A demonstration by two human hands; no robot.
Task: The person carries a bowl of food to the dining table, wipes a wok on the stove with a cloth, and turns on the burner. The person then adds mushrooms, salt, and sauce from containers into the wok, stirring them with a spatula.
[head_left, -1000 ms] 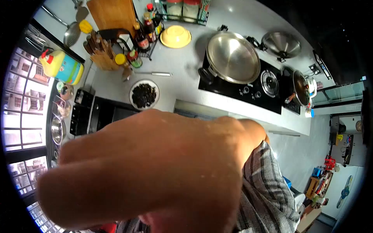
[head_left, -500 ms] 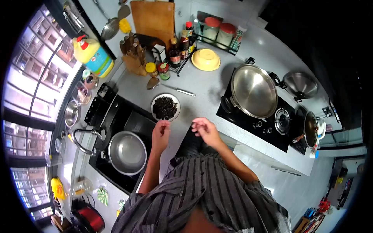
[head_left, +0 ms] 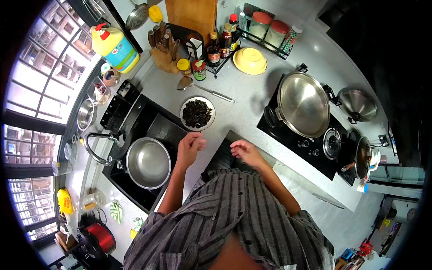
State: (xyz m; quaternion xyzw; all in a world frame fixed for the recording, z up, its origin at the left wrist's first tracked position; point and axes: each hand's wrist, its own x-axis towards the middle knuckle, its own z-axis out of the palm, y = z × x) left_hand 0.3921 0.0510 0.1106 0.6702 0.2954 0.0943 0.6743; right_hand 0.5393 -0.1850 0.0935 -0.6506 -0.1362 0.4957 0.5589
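Grey bench (head_left: 238, 117) with a stove (head_left: 288, 137) at right, a sink (head_left: 118, 178) at left and a plate (head_left: 211, 122) of dark food (head_left: 197, 114) between.
The yellow jug (head_left: 120, 53), far left, has a blue label too small to read. The food looks dark, glossy and heaped. The left hand (head_left: 191, 146), loosely curled, and right hand (head_left: 246, 152), half open, hold nothing on the plate's near side.

No text can be read, even on the yellow jug (head_left: 107, 39) with its blue label (head_left: 121, 53).

passable counter (head_left: 240, 118) between plate (head_left: 213, 116) and stove (head_left: 288, 135), long-handled utensil (head_left: 209, 91) slanting across beyond, bottles (head_left: 226, 41) crowding behind
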